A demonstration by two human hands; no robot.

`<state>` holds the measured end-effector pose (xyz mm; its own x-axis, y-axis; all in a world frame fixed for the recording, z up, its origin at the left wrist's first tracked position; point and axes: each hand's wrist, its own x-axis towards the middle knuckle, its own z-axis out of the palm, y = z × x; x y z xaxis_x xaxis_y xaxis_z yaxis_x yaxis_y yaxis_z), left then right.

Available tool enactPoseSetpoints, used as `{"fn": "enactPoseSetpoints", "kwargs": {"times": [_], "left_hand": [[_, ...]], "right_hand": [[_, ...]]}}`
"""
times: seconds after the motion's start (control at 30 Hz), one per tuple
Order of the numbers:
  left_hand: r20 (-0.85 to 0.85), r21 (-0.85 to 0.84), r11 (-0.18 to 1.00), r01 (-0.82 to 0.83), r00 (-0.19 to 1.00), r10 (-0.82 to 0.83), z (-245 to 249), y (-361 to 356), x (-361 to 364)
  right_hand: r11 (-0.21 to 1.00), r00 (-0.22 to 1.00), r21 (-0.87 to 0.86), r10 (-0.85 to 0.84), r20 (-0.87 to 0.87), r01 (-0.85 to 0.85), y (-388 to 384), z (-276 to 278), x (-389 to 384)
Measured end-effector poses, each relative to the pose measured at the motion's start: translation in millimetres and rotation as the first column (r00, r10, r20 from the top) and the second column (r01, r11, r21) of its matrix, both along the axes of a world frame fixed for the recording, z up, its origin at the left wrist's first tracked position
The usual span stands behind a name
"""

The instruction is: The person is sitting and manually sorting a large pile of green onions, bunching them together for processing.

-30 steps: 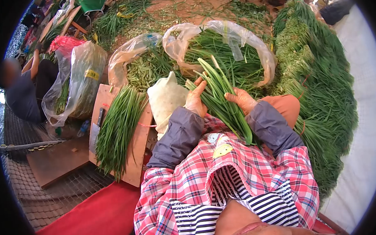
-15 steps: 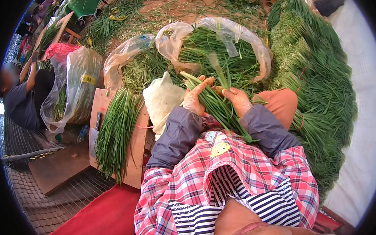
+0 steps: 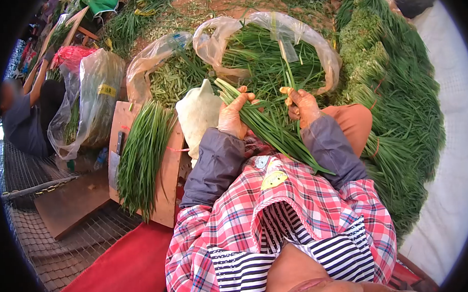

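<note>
My left hand (image 3: 232,116) is closed around a bunch of green garlic chives (image 3: 278,136). Its pale ends point up and left, while the leaves trail down to the right across my lap. In a pinch, my right hand (image 3: 304,107) grips a thin chive stalk (image 3: 288,70) that stands up from the fingers, apart from the bunch. Beyond both hands lies a clear plastic bag (image 3: 330,63) opened over a heap of loose chives (image 3: 272,55). A whitish cloth bundle (image 3: 197,113) sits just left of my left hand.
To the left, a wooden board (image 3: 165,196) carries a thick chive bunch (image 3: 146,160) and a knife (image 3: 114,164). A tall chive pile (image 3: 399,112) fills the right side beside a white sheet (image 3: 452,110). Another person (image 3: 26,118) sits at far left near filled plastic bags (image 3: 104,94).
My right hand has moved away from the bunch, slightly right and up, taking a stalk with it. My left hand still holds the bunch, now a little further left.
</note>
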<state>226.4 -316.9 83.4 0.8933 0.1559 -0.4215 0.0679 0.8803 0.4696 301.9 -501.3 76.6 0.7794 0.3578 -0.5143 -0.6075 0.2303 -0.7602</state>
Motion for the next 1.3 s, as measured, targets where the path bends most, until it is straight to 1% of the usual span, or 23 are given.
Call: {"fn": "enactPoseSetpoints", "kwargs": {"times": [0.07, 0.27, 0.37, 0.43, 0.5, 0.53, 0.57, 0.6, 0.63, 0.67, 0.7, 0.73, 0.8, 0.87, 0.9, 0.97, 1.0, 1.1, 1.13, 1.17, 1.2, 1.27, 1.3], "left_hand": [[0.063, -0.047, 0.999, 0.009, 0.998, -0.006, -2, 1, -4], [-0.088, -0.017, 0.999, 0.052, 0.995, -0.053, 6, -3, -7], [-0.020, 0.042, 0.986, 0.163, 0.987, -0.162, 9, -1, -8], [0.039, -0.011, 0.974, 0.225, 0.974, -0.225, 4, 1, -12], [0.044, -0.001, 0.971, 0.239, 0.970, -0.239, 0, 7, -18], [0.066, -0.044, 0.971, 0.237, 0.970, -0.234, -1, 9, -19], [0.067, -0.061, 0.974, 0.220, 0.974, -0.216, -1, 12, -19], [0.068, -0.078, 0.976, 0.204, 0.978, -0.199, -1, 14, -18], [0.070, -0.095, 0.978, 0.188, 0.981, -0.181, -1, 15, -17], [0.051, -0.106, 0.978, 0.180, 0.983, -0.175, -2, 15, -15], [0.031, -0.093, 0.979, 0.180, 0.984, -0.178, -1, 16, -12], [0.007, -0.083, 0.980, 0.178, 0.984, -0.178, 1, 14, -12], [-0.036, -0.045, 0.984, 0.173, 0.984, -0.174, 0, 7, -10], [-0.070, 0.029, 0.983, 0.184, 0.981, -0.181, -6, 3, -7], [-0.033, 0.050, 0.981, 0.189, 0.982, -0.188, -8, 2, -5], [0.041, 0.081, 0.978, 0.192, 0.980, -0.196, -11, 0, -2], [0.054, 0.055, 0.977, 0.206, 0.977, -0.209, -6, 0, -3], [0.071, 0.131, 0.947, 0.293, 0.950, -0.304, -4, 0, -8], [0.053, 0.091, 0.947, 0.308, 0.948, -0.313, -4, 1, -9], [0.063, 0.081, 0.943, 0.323, 0.942, -0.328, -5, 2, -9], [0.074, 0.070, 0.939, 0.336, 0.937, -0.341, -7, 3, -8], [0.105, 0.060, 0.935, 0.348, 0.930, -0.353, -7, 4, -6], [0.121, 0.060, 0.934, 0.353, 0.926, -0.357, -3, 3, -5]], "right_hand": [[0.999, 1.000, 0.026, -0.026, 0.015, 0.026, 7, 4, 3], [0.995, 0.986, 0.096, -0.036, 0.160, 0.020, 15, 31, 17], [0.994, 0.988, 0.078, -0.082, 0.128, 0.073, 8, 25, 33], [0.950, 0.945, 0.003, -0.309, 0.102, 0.311, -5, 30, 56], [0.931, 0.921, 0.118, -0.360, 0.151, 0.344, -33, 37, 77], [0.966, 0.974, -0.152, -0.190, 0.124, 0.208, -39, 30, 89], [0.913, 0.998, -0.406, -0.029, 0.051, 0.047, -44, 12, 102], [0.776, 0.992, -0.618, 0.108, -0.061, -0.122, -55, -17, 122], [0.252, 0.697, -0.868, 0.703, -0.139, -0.427, -58, -40, 104], [-0.260, 0.180, -0.954, 0.941, -0.285, -0.148, -61, -62, 85], [-0.371, 0.215, -0.927, 0.902, -0.374, -0.056, -49, -15, 54], [-0.088, 0.416, -0.972, 0.892, -0.174, -0.217, -37, -1, 54], [0.378, 0.605, -0.846, 0.792, 0.085, -0.376, -15, 23, 46], [0.640, 0.611, -0.588, 0.737, 0.289, -0.494, 13, 48, 22], [0.457, 0.428, -0.772, 0.863, 0.267, -0.441, 26, 56, 9], [0.226, 0.454, -0.799, 0.888, -0.065, -0.557, 47, 70, -2], [0.210, 0.145, -0.967, 0.971, 0.190, -0.142, 40, 50, 6], [0.633, 0.401, -0.670, 0.771, 0.495, -0.388, 28, 49, 22], [0.633, 0.584, -0.608, 0.747, 0.317, -0.479, 23, 74, 26], [0.800, 0.569, -0.477, 0.596, 0.566, -0.363, 13, 56, 46], [0.825, 0.708, -0.457, 0.538, 0.458, -0.331, -4, 72, 63], [0.537, 0.596, -0.722, 0.774, 0.215, -0.437, -13, 81, 83], [0.131, 0.322, -0.888, 0.947, -0.020, -0.440, -14, 69, 86]]}}
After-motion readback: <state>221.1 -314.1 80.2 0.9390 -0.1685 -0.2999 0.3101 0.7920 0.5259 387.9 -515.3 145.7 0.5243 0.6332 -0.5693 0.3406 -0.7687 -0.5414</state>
